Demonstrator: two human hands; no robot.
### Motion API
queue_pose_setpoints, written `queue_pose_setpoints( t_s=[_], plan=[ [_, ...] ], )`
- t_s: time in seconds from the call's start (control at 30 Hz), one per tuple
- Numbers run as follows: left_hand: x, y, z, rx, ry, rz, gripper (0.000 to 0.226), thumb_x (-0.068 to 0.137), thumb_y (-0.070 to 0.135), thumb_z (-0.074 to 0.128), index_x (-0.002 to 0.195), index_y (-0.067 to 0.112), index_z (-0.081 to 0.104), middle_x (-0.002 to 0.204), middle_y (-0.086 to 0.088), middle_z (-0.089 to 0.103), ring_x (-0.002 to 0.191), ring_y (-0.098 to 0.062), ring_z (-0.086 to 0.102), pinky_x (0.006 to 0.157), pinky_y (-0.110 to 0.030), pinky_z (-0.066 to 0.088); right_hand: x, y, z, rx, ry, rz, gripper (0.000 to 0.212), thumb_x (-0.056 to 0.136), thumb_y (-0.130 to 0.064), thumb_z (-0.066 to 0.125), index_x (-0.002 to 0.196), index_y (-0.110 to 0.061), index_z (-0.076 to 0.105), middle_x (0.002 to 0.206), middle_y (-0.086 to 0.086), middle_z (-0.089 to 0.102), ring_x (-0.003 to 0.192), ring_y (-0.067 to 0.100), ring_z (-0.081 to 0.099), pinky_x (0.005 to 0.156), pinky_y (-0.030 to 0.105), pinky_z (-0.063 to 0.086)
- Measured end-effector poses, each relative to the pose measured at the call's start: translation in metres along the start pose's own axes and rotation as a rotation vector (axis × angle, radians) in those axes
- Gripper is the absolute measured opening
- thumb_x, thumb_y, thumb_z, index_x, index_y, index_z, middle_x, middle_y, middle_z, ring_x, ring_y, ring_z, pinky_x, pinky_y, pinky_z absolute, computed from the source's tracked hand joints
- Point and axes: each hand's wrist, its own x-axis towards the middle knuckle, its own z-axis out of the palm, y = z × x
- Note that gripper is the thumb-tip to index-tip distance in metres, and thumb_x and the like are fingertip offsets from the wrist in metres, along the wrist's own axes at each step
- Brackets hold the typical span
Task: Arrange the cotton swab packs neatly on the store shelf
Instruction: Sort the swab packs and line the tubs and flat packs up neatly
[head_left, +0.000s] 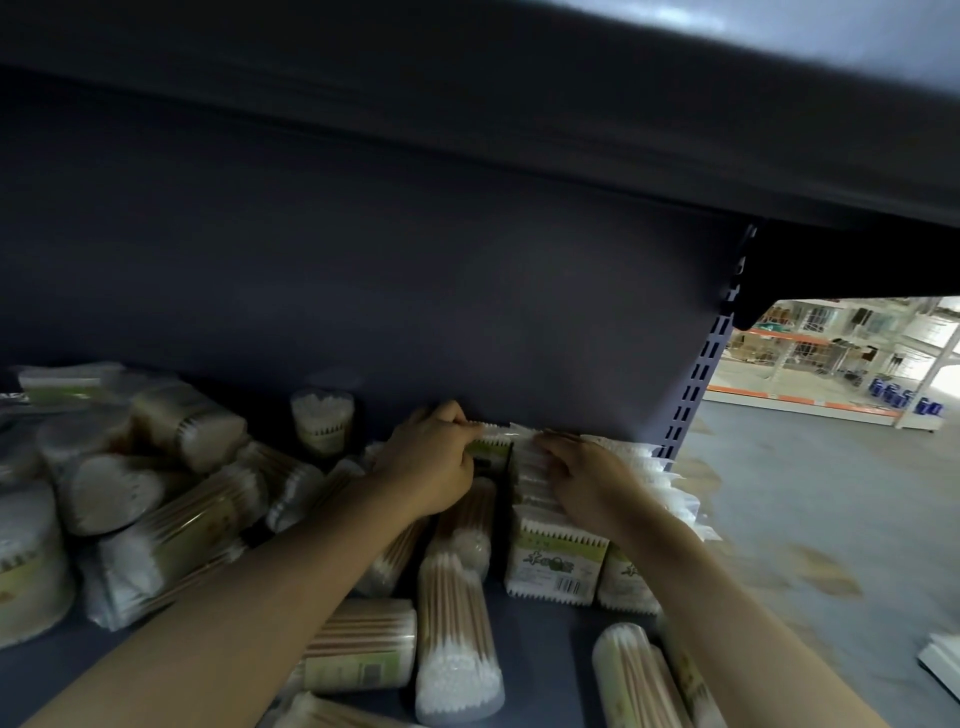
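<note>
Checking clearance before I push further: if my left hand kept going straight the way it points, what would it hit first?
Most likely the shelf's dark back panel. Your left hand already holds a flat swab pack near it, though the depth between them is unclear.

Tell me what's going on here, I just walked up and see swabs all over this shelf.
A person is tidying cotton swab packs on a dark store shelf. The left hand pinches the top edge of a flat pack at the back wall, while the right hand rests on a row of flat packs standing at the shelf's right end. Round tubs of swabs lie scattered across the rest of the shelf, not yet sorted.
</note>
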Motion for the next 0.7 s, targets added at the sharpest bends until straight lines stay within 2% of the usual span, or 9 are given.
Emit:
queue_pose_setpoints(
  t_s=[0.1,0.2,0.33,0.53,0.7],
  plan=[
    [-0.001,0.004,0.000,0.096,0.003,0.001,0.045,0.095,0.020,0.037,0.139,0.028,0.041,0.130,0.005,0.040,0.120,-0.022,0.031,0.102,-0.034,0.028,0.000,0.000,0.000,-0.012,0.002,-0.006,0.042,0.096,-0.012,0.037,0.136,-0.020,0.045,0.144,0.001,0.042,0.130,0.023,0.038,0.099,0.023,0.031],
    [0.000,0.006,0.000,0.109,-0.019,-0.005,0.045,0.095,0.022,0.037,0.139,0.028,0.040,0.132,0.004,0.039,0.122,-0.022,0.028,0.103,-0.035,0.025,0.001,0.000,0.001,-0.017,0.000,-0.006,0.041,0.096,-0.012,0.037,0.136,-0.020,0.045,0.144,0.000,0.042,0.130,0.023,0.039,0.099,0.023,0.031],
    [0.000,0.006,-0.003,0.070,-0.022,-0.030,0.043,0.096,0.022,0.037,0.139,0.029,0.041,0.135,0.006,0.039,0.122,-0.022,0.029,0.103,-0.035,0.027,0.001,0.001,0.002,-0.027,0.004,-0.008,0.041,0.095,-0.012,0.038,0.135,-0.019,0.046,0.143,0.000,0.043,0.129,0.023,0.039,0.100,0.024,0.031],
    [-0.011,0.000,-0.015,0.028,0.044,-0.054,0.046,0.096,0.022,0.040,0.141,0.027,0.036,0.141,0.004,0.034,0.125,-0.023,0.031,0.105,-0.034,0.031,0.001,-0.005,-0.004,-0.026,0.097,-0.025,0.040,0.092,-0.007,0.044,0.130,-0.014,0.050,0.136,0.007,0.049,0.120,0.027,0.048,0.089,0.026,0.038],
    [-0.029,-0.012,-0.026,0.020,0.161,-0.109,0.039,0.092,0.022,0.047,0.131,0.020,0.051,0.132,-0.002,0.047,0.121,-0.025,0.041,0.098,-0.037,0.039,-0.005,-0.016,-0.013,0.059,0.196,-0.062,0.035,0.093,-0.009,0.045,0.126,-0.017,0.055,0.133,0.001,0.051,0.116,0.022,0.050,0.083,0.022,0.036]
  ],
)
